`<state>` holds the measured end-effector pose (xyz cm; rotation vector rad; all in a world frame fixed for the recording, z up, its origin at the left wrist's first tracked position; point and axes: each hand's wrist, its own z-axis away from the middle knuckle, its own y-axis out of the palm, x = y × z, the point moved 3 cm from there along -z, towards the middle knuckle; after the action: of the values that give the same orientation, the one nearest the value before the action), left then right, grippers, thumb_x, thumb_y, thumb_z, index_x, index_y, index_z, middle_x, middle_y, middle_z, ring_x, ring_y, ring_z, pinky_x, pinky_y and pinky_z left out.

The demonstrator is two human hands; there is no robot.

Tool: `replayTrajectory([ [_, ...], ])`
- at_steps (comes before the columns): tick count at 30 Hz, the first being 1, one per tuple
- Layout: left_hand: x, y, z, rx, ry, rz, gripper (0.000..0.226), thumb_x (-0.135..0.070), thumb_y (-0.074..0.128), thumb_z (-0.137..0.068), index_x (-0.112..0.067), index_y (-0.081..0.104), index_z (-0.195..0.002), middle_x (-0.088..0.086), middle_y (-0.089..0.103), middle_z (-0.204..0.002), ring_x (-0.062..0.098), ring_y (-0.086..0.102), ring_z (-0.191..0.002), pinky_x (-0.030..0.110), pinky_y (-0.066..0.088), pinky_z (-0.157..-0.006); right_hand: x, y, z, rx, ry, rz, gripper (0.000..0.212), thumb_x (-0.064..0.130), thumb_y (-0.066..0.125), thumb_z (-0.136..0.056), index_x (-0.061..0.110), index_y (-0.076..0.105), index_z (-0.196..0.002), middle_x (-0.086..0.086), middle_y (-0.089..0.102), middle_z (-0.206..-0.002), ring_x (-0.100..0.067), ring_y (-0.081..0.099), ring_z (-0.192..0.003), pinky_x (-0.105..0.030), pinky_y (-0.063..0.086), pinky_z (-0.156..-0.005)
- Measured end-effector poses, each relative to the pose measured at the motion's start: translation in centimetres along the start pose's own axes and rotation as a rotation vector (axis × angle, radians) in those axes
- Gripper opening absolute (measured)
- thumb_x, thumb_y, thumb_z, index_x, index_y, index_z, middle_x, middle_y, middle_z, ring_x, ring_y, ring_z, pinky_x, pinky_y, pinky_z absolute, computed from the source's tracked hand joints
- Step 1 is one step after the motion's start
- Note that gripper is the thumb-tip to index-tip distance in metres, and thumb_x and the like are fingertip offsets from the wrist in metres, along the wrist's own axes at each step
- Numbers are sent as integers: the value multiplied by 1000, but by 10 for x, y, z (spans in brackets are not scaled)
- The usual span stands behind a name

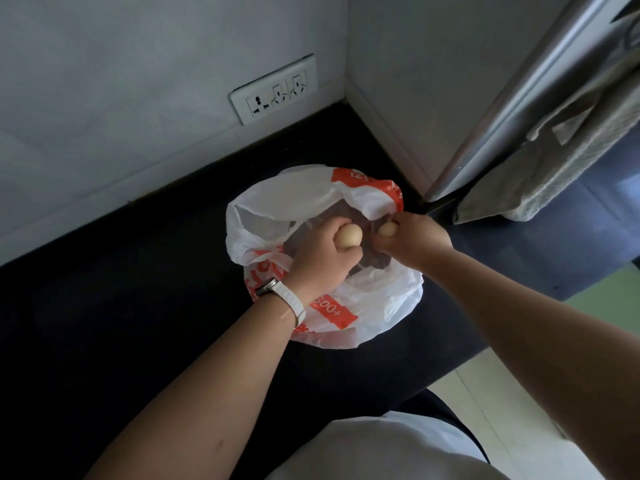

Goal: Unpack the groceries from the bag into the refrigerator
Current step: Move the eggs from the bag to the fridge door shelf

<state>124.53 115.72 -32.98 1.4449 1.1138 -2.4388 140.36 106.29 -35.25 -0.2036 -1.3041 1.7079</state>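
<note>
Above the open mouth of the white plastic bag (381, 296) (orange print, inverted, reads "500+"), the left hand (320, 254) curls round one egg (349, 237), the right hand (415, 240) round a second egg (387, 230).

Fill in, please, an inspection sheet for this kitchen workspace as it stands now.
Surface: black countertop, carrying the bag.
Job's things: white and orange plastic bag lying open on the countertop, with a dark item inside that I cannot identify; first egg and second egg over its mouth.
Clutter: nothing seen.
Grippers: left hand grips the first egg; right hand holds the second egg; watch on the left wrist.
Cables: nothing seen; socket plate on the wall, nothing plugged in.
Surroundings: refrigerator to the right, towel draped on it; door state cannot be told.
</note>
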Motion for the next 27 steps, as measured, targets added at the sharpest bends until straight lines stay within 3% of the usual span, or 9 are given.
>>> replayTrajectory([
  [5, -4, 1, 6, -20, 3, 20, 37, -21, 68, -86, -24, 59, -122, -3, 59, -110, 6, 57, -90, 13, 42, -70, -7, 1, 7, 87, -5, -161, 38, 50, 74, -71, 26, 59, -96, 7, 63, -83, -11, 59, -73, -26, 44, -56],
  [8, -6, 3, 9, -16, 1, 21, 38, -21, 67, -87, -24, 58, -124, -3, 58, -111, 7, 58, -91, 13, 43, -70, -11, -3, 14, 35, -29, -259, 34, 42, 77, -73, 26, 60, -97, 7, 64, -85, -12, 60, -76, -23, 42, -55],
  [11, -9, 3, 11, -25, 3, 7, 41, -21, 67, -87, -23, 58, -126, -3, 59, -110, 12, 59, -93, 12, 42, -69, -12, -9, 23, -19, -28, -349, 32, 38, 76, -73, 24, 61, -98, 5, 66, -87, -16, 62, -80, -27, 46, -63],
  [15, -15, 5, 14, -7, 11, 25, 41, -21, 67, -88, -23, 57, -127, -5, 59, -107, 7, 59, -87, 10, 43, -63, -12, -18, 35, -62, -59, -348, 24, 42, 72, -80, 22, 64, -92, 4, 67, -82, -14, 63, -76, -24, 47, -60],
  [18, -20, 4, 17, -15, 23, 22, 40, -21, 67, -89, -23, 57, -127, -5, 59, -107, 1, 57, -84, 6, 42, -57, -13, -24, 41, -82, -100, -280, 26, 40, 75, -74, 23, 64, -91, 5, 67, -82, -15, 63, -77, -25, 46, -59],
  [21, -26, 2, 21, -58, 63, -8, 40, -20, 68, -88, -21, 58, -127, -6, 58, -105, 0, 54, -82, 1, 41, -62, -14, -30, 46, -144, -139, -250, 28, 41, 76, -71, 22, 63, -86, 4, 63, -85, -18, 61, -77, -30, 49, -64],
  [23, -28, 0, 24, -49, 70, 23, 42, -21, 68, -87, -22, 57, -127, -7, 56, -107, 7, 58, -89, 7, 46, -70, -11, -35, 52, -217, -211, -272, 34, 45, 75, -66, 19, 66, -84, 5, 57, -93, -18, 59, -80, -31, 48, -69],
  [25, -29, -1, 27, -44, 73, 50, 42, -22, 69, -86, -24, 57, -127, -12, 53, -105, 11, 60, -94, 23, 54, -79, -8, -41, 59, -278, -273, -299, 42, 52, 68, -60, 16, 68, -83, 3, 56, -96, -19, 57, -82, -29, 47, -71],
  [27, -33, -4, 33, -52, 80, 72, 40, -21, 68, -86, -25, 57, -124, -18, 51, -102, 8, 59, -94, 27, 54, -78, -6, -46, 65, -301, -265, -324, 38, 48, 67, -61, 17, 67, -83, 2, 58, -93, -18, 57, -81, -26, 45, -68],
])
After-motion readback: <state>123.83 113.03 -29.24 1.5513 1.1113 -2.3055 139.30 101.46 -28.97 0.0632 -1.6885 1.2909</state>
